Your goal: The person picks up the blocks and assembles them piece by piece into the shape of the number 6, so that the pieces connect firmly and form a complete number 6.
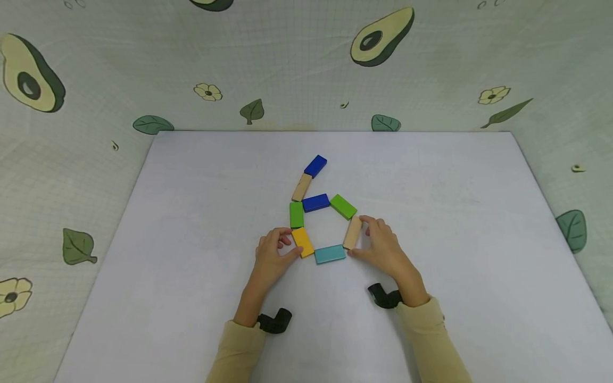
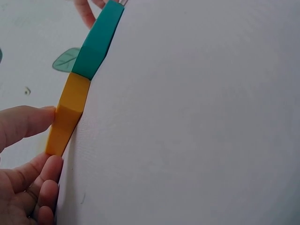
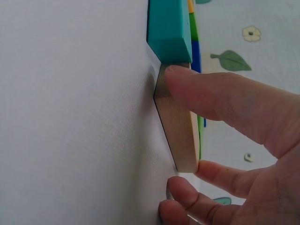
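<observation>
My left hand (image 1: 271, 258) pinches a yellow block (image 1: 303, 242) by its ends, thumb at the near end and index finger at the far end. Across from it, my right hand (image 1: 383, 247) holds a plain wooden block (image 1: 353, 232) the same way. Between the two lies a teal block (image 1: 330, 254); in the right wrist view its end meets the wooden one. A green block (image 1: 296, 215), a dark blue block (image 1: 316, 202) and another green block (image 1: 343, 206) close the ring at the back.
From the ring's back left corner, a second wooden block (image 1: 301, 187) and a second blue block (image 1: 315, 166) run outward. All lie flat on a white table (image 1: 191, 213). Behind hangs a cloth (image 1: 297, 64) printed with avocados and leaves. Black wrist cameras (image 1: 275, 321) sit on both wrists.
</observation>
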### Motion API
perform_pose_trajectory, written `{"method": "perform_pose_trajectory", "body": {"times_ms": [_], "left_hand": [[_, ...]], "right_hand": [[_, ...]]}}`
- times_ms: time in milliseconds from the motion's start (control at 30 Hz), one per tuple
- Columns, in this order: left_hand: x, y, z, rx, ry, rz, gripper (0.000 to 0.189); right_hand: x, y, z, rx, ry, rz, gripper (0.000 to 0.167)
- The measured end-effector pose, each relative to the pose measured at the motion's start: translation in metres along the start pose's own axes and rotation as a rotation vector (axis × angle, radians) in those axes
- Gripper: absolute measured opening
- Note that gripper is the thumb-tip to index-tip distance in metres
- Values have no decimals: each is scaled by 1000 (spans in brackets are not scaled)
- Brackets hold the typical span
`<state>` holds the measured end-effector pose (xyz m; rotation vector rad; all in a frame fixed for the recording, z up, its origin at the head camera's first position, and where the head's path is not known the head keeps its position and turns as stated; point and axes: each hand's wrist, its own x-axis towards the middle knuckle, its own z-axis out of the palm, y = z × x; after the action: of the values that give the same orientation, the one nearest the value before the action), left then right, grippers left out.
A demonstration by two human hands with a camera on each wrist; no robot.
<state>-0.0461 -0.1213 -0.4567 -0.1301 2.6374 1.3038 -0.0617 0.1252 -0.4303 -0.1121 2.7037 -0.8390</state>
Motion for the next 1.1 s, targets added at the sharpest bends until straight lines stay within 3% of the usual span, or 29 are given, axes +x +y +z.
{"method": "perform_pose_trajectory", "body": {"times_ms": [1100], "left_hand": [[-1, 2, 0, -21, 3, -22, 43]], "right_hand": [[2, -1, -1, 23, -40, 10, 82]]}}
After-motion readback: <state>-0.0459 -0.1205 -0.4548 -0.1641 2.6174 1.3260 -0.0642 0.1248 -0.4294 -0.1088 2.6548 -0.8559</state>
